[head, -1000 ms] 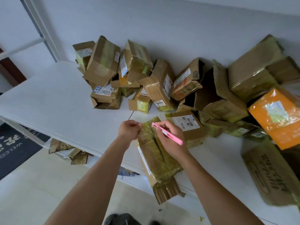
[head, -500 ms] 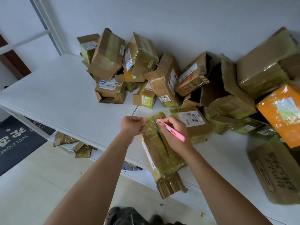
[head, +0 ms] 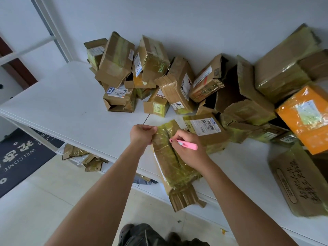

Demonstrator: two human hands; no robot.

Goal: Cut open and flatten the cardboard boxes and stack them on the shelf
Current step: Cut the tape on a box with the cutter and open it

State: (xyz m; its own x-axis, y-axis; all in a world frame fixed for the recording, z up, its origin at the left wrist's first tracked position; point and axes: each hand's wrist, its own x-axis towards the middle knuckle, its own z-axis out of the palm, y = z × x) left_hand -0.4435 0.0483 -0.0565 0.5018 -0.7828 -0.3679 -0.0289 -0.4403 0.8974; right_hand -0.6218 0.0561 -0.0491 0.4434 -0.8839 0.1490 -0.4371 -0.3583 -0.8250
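- The box [head: 173,157] lies on the table [head: 71,107] at its near edge, between the two hands; its long axis runs from the far end, by the hands, back toward the person, and its near end hangs over the edge
- A seam runs down the middle of its taped top, along that same axis; the knife [head: 184,144] tip sits at the seam's far part, so the cut likely calls for a pull toward the person
- The right hand [head: 190,150] is the nearer to the seam; it rests on the box top, fingers curled tight round the pink knife, pen-style
- The left hand [head: 141,135] grips the box's far left corner; fingers closed in a pinch on the edge, steadying it
- More boxes [head: 159,77] are piled well behind, against the wall; flattened pieces [head: 83,157] lie on the shelf below the table
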